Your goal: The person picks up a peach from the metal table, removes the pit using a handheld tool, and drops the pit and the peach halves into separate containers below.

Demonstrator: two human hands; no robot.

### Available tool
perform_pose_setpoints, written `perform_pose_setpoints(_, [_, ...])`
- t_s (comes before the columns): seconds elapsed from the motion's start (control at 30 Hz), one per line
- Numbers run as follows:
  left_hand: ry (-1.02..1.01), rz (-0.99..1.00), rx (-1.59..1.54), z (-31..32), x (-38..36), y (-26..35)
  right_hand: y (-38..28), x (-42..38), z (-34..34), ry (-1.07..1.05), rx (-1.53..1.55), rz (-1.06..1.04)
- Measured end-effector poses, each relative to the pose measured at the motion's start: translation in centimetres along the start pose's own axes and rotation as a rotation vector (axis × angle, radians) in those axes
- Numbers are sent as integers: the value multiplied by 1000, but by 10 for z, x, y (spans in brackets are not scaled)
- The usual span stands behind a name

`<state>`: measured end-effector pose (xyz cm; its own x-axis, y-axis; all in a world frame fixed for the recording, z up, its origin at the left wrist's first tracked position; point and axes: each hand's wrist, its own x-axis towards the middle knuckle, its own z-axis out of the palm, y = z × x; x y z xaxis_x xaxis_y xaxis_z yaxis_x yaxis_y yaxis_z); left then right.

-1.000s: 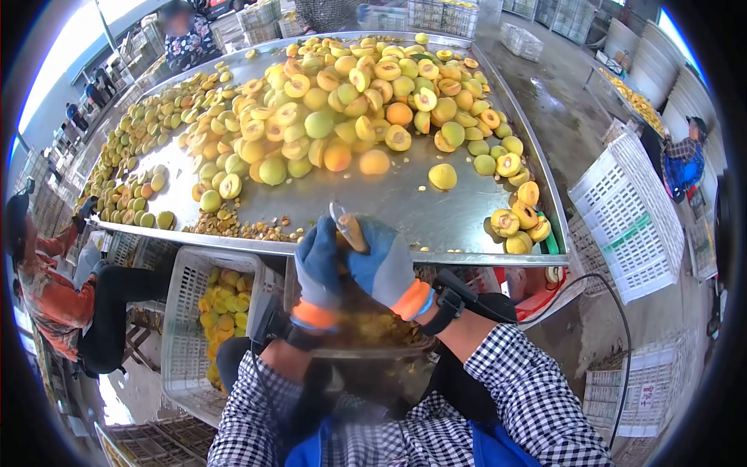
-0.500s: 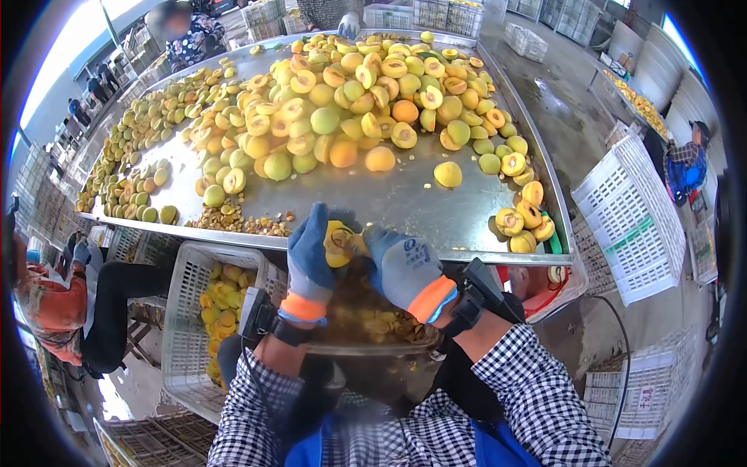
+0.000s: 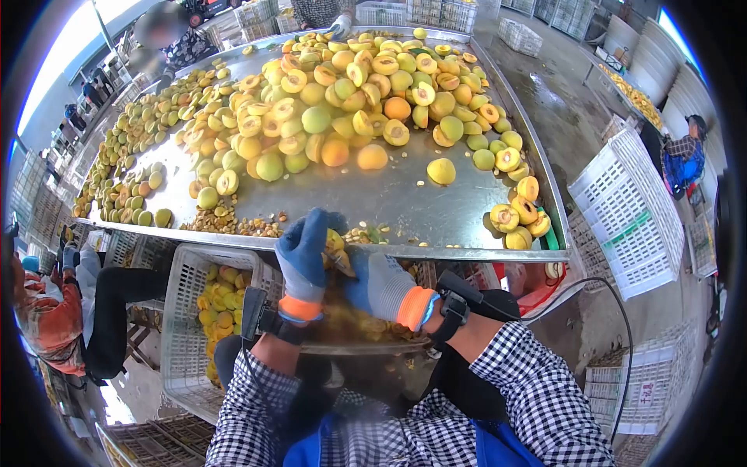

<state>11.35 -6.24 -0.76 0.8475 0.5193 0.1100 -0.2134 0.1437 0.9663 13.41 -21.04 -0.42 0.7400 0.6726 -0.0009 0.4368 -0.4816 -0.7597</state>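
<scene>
Steel bench (image 3: 405, 206) heaped with peaches, both hands at its near edge.
Left hand (image 3: 302, 261) and right hand (image 3: 381, 284) pinch 1 peach half (image 3: 336, 247); best kept steady over the tub (image 3: 366, 331) below the grip.

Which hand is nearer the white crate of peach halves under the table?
Left. The left hand is just right of the white crate; the right hand lies farther right.

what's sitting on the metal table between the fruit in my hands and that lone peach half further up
In the head view, a small scatter of pits near the edge of the metal table, then bare steel up to the lone peach half. The held fruit sits between both gloves.
</scene>
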Motion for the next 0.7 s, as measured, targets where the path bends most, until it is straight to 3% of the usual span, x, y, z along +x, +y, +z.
perform_pose_setpoints(0.1, [-107, -47, 82, -1, 3, 0, 5, 5, 3, -1, 119, -18])
perform_pose_setpoints(0.27, [49, -49, 30, 13, -6, 12, -7, -2, 11, -25, 281, 22])
perform_pose_setpoints(0.33, [-39, -22, 105, 9, -6, 12, -3, -2, 15, -44, 416, 18])
perform_pose_setpoints(0.5, [-265, -107, 311, -2, -1, 18, 13, -3, 15, -155, 348, 20])
perform_pose_setpoints(0.63, [-65, -111, 124, 13, -4, 7, -4, -10, 25, -14, 513, 109])
perform_pose_setpoints(0.7, [-59, -109, 93, 18, -3, 8, -3, -7, 26, 14, 461, 118])
